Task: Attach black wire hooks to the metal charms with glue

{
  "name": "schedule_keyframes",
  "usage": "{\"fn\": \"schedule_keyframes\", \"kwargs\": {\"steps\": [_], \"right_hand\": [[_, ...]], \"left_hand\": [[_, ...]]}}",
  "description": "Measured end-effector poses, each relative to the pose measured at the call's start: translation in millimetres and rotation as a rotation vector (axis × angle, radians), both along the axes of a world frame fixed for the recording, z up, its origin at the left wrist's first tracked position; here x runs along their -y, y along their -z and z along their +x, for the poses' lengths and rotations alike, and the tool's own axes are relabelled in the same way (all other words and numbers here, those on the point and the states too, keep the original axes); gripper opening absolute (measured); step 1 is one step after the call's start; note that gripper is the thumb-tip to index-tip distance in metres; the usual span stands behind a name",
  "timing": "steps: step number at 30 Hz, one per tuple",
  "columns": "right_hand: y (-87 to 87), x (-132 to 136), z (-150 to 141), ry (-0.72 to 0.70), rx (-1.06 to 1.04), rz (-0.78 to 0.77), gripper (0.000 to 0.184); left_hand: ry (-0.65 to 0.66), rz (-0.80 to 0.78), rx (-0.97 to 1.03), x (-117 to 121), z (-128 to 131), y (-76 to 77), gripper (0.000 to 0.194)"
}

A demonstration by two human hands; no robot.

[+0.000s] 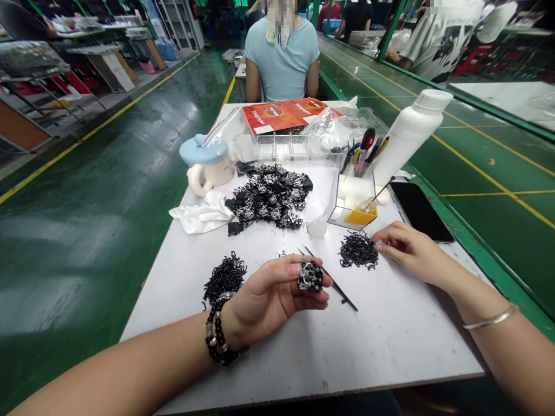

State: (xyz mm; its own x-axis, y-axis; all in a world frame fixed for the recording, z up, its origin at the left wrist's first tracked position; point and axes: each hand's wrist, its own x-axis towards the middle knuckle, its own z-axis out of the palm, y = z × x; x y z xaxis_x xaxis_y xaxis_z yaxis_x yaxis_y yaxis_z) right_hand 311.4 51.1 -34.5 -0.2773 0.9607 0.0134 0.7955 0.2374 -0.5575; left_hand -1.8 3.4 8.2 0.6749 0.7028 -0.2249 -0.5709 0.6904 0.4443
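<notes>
My left hand (273, 294) is closed around a small black and silver part (310, 275), held up above the white table (381, 341). My right hand (405, 247) reaches to a small heap of thin black hooks (358, 251), fingertips pinched at its right edge; whether it holds one I cannot make out. Black tweezers (332, 280) lie on the table between the hands. A second heap of black hooks (224, 277) lies left of my left hand. A large pile of black and silver parts (271, 196) sits further back.
A blue-lidded mug (206, 162), a white cloth (202, 215), a clear tool holder (353, 199), a white bottle (410, 136), a dark phone (420, 211) and a red packet (281, 114) stand behind. A person in a light blue shirt (281, 55) sits beyond the table.
</notes>
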Motion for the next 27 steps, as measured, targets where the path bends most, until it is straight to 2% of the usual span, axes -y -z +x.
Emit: {"fn": "schedule_keyframes", "kwargs": {"steps": [10, 14, 18, 22, 24, 27], "right_hand": [[1.4, 1, 2, 0.023, -0.051, -0.034, 0.029], [-7.0, 5, 4, 0.018, -0.119, -0.042, 0.025], [-19.2, 17, 0, 0.017, -0.309, 0.022, 0.02], [-36.6, 31, -24, -0.037, -0.514, 0.083, 0.019], [-48.4, 35, -43, -0.108, -0.657, 0.032, 0.025], [-64.2, 35, -71, -0.22, -0.783, -0.089, 0.01]], "left_hand": [[0.001, 0.012, -0.019, -2, -1, -1.4, 0.023], [-0.003, 0.017, -0.013, -2, -2, -2.6, 0.023], [0.0, 0.024, -0.01, -2, -2, -2.5, 0.023], [-0.009, 0.035, -0.01, -3, -2, -1.5, 0.023], [-0.016, 0.035, -0.01, -3, -3, -1.3, 0.023], [-0.024, 0.022, -0.017, -4, -4, -1.8, 0.023]]}}
